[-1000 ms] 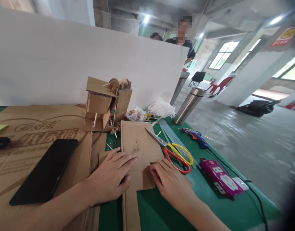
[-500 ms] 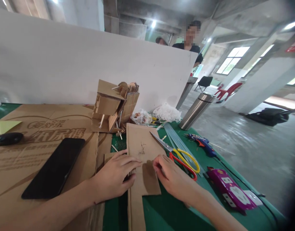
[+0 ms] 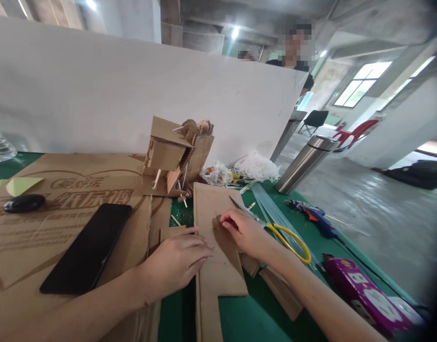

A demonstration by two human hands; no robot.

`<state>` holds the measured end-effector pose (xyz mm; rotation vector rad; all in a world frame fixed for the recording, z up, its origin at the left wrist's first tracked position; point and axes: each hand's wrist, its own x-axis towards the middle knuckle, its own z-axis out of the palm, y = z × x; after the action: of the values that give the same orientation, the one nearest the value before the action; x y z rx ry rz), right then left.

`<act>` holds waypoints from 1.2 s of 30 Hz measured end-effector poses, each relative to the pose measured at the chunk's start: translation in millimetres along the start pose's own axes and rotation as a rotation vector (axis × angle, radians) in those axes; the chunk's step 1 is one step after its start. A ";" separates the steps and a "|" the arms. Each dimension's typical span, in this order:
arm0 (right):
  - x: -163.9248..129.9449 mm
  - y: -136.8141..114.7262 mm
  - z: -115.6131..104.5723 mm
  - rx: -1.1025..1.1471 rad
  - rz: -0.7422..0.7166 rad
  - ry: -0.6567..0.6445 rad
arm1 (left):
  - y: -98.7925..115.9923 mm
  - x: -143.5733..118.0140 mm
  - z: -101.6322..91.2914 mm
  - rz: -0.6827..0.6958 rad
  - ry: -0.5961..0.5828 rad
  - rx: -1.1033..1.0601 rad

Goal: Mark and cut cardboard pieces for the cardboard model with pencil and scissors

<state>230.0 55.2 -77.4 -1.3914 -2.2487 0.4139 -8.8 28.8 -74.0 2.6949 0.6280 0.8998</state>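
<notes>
A cut cardboard piece (image 3: 222, 275) with a narrow strip at its near end lies in front of me on the green tabletop. My left hand (image 3: 177, 261) rests at its left edge, fingers stretched out over the board. Above the same board is my right hand (image 3: 245, 232), its thumb and fingertips pinched together; anything between them is too small to make out. Scissors (image 3: 293, 242) with a yellow handle loop lie beside and partly behind the right hand. Cardboard scraps (image 3: 280, 292) sit by the right forearm.
A cardboard construction (image 3: 168, 154) with sticks stands behind. Left, a black phone (image 3: 88, 249) and a mouse (image 3: 24, 203) lie on flat cardboard (image 3: 72, 185). To the right are clear sticks (image 3: 271, 209), a glue gun (image 3: 314, 218), a purple case (image 3: 368, 289) and a steel flask (image 3: 306, 164).
My right hand has moved up and inward over the cardboard, uncovering scraps beside it. My left hand shifted slightly nearer. The whole view has swung a little left.
</notes>
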 end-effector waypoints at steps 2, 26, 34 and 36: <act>-0.5 0.2 -0.8 0.012 -0.002 -0.002 | -0.3 0.0 0.5 0.006 0.005 0.007; -48.5 -49.7 -20.7 0.005 0.006 -0.334 | 2.6 5.0 -1.7 -0.084 -0.050 0.021; -47.5 -59.2 -15.9 -0.234 -0.089 -0.404 | 5.0 4.7 -2.4 -0.067 -0.054 0.033; -47.5 -61.8 -16.8 -0.267 -0.083 -0.422 | 4.7 5.6 -3.7 -0.050 -0.054 0.027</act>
<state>210.2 -14.5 -44.2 -1.4370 -2.7796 0.4223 -5.5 27.6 -66.7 2.7047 0.6978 0.8088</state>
